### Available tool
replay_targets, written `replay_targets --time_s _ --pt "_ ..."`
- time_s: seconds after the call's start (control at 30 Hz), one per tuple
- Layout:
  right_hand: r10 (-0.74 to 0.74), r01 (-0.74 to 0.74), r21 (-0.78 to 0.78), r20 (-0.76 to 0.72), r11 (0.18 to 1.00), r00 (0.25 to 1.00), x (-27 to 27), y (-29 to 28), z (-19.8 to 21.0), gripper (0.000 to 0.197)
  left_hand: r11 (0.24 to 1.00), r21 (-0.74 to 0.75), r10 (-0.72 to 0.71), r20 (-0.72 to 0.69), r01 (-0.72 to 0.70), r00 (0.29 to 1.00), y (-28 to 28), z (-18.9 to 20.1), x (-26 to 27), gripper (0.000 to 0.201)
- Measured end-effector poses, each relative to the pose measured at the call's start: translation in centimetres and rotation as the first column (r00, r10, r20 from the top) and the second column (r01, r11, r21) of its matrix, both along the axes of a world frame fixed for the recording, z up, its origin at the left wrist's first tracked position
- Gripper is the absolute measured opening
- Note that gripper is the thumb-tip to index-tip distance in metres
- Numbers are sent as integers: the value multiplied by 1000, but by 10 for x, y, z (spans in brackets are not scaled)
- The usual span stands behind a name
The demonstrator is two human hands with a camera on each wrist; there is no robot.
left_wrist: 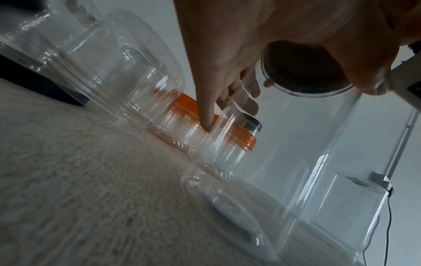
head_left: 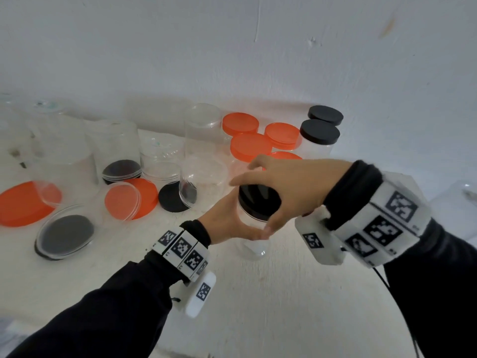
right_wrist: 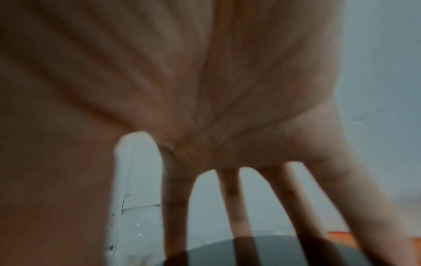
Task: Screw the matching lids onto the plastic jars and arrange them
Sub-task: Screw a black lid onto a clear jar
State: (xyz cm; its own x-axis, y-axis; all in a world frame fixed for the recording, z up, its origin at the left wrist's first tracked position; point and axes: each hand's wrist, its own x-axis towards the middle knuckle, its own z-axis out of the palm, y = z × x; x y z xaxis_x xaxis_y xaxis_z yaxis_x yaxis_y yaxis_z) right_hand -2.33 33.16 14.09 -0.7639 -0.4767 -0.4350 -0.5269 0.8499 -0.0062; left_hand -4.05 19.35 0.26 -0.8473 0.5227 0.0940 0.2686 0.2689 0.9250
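Observation:
A clear plastic jar point(head_left: 254, 248) stands at the middle of the white table point(head_left: 258, 293). A black lid point(head_left: 259, 201) sits on its mouth. My left hand point(head_left: 227, 220) grips the jar's body from the left, thumb across the front. From above, my right hand point(head_left: 284, 184) holds the lid's rim with spread fingers and thumb. The left wrist view shows the jar point(left_wrist: 318, 162) from below, with the dark lid point(left_wrist: 303, 72) seen through it and my left hand's fingers point(left_wrist: 227, 90) behind. In the blurred right wrist view, spread fingers point(right_wrist: 234, 207) reach down onto the lid point(right_wrist: 262, 252).
Capped jars stand at the back: several with orange lids point(head_left: 281, 134), two with black lids point(head_left: 319, 131). To the left are open clear jars point(head_left: 113, 143), loose orange lids point(head_left: 23, 202) and a loose black lid point(head_left: 173, 197). Another clear jar point(head_left: 462, 208) shows at the right edge.

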Motion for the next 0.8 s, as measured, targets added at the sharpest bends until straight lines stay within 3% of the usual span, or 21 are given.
replay_targets --time_s 0.07,0.13,0.27,0.37,0.43,0.53,0.6,0.8 --pt "29 -27 -38 63 999 998 -1 1 4 78 1000 -22 7 2 -7 1000 0 -1 0 76" --pt "12 -11 -89 12 996 1000 -4 1 1 72 1000 -23 10 -3 -10 1000 1 0 1 75" --pt "-96 68 -144 -200 987 975 -1 -3 -12 57 1000 16 20 2 -21 1000 3 1 3 81" --pt "-148 105 -137 -352 985 924 4 -8 -22 58 999 50 11 7 -11 1000 2 0 4 80" --pt "-144 117 -99 -335 988 931 5 -5 -20 65 999 53 3 12 -4 1000 2 -1 4 84" --pt "-38 33 -51 -81 998 996 4 3 -6 77 1000 28 11 5 -11 1000 2 1 5 92" --pt "14 -14 -64 -3 998 1000 4 4 -1 78 1000 0 25 4 -25 1000 2 1 5 90" --pt "-98 62 -132 -288 989 953 4 -6 -14 56 1000 19 10 -2 -9 1000 1 0 4 83"
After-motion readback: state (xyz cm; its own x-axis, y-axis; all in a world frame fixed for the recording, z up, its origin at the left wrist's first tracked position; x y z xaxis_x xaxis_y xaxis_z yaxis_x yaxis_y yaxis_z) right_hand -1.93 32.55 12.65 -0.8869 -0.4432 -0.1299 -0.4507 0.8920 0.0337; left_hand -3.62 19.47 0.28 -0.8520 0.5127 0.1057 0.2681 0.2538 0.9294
